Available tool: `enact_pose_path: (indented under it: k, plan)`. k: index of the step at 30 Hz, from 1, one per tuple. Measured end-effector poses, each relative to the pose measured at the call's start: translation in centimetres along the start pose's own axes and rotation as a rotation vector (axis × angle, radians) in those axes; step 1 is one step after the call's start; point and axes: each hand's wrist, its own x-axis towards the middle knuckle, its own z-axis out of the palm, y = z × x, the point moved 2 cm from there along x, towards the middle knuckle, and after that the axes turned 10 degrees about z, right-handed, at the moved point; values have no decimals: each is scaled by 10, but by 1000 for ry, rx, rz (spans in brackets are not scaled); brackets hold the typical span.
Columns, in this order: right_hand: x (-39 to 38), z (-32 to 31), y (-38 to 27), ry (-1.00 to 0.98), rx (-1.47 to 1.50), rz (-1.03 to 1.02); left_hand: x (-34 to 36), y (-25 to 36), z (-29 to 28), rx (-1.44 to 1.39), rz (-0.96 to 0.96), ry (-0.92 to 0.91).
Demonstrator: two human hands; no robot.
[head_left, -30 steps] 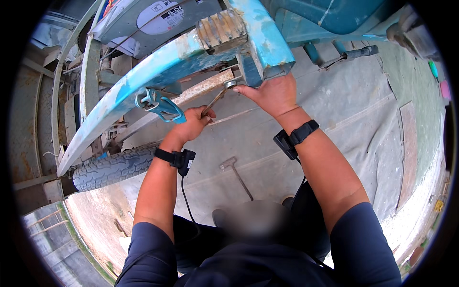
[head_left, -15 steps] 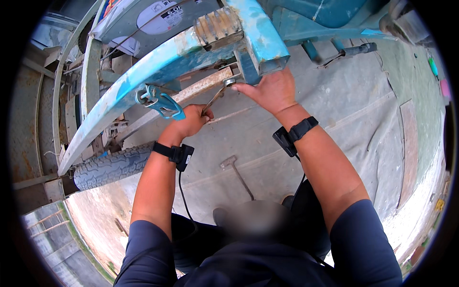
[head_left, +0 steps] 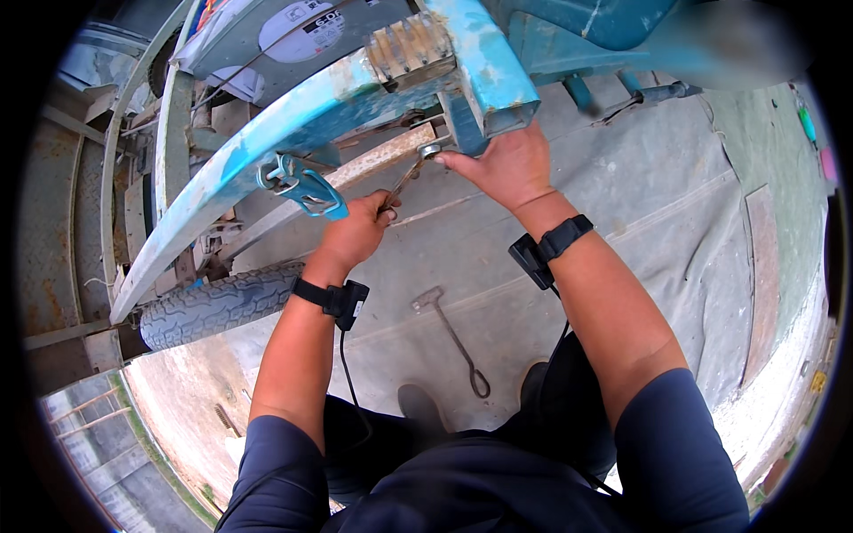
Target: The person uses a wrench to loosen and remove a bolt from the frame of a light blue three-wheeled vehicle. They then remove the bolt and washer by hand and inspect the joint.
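My left hand (head_left: pixel 354 233) is closed on a slim metal wrench (head_left: pixel 407 185) slanting up to a round metal fitting (head_left: pixel 430 152) under the painted blue frame (head_left: pixel 223 174). The thumb of my right hand (head_left: pixel 512 170) rests at that fitting; its other fingers are hidden beside and behind a blue square tube (head_left: pixel 480 71). A rusty bar (head_left: pixel 378 158) runs behind the wrench. A blue latch-like bracket (head_left: pixel 304 188) hangs from the frame just above my left hand.
A tyre (head_left: pixel 213 311) lies under the left framework. A metal tool with a looped handle (head_left: pixel 453 338) lies on the grey ground sheet (head_left: pixel 640 204) between my arms, above my feet. A long board (head_left: pixel 760 284) lies at right. A grey panel (head_left: pixel 231 44) sits behind the frame.
My hands keep their places, with only slight shifts. The looped end of the tool on the ground and my feet show where a blurred patch was earlier.
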Motion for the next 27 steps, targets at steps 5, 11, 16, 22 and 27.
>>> enact_pose_path:
  k: [5,11,16,22,27]
  plan:
    - [1,2,0,-27,35,-1,1,-7,-2,61,31,-5]
    - [0,-1,0,-25,41,24,5,1,-1,52,-1,-77]
    - [2,-3,-2,-62,39,16,1,3,-4,124,47,-8]
    - [0,-4,-3,-40,8,1,-28,21,-22,150,64,92]
    - [0,-3,1,-22,10,-7,-52,62,-57,353,-16,102]
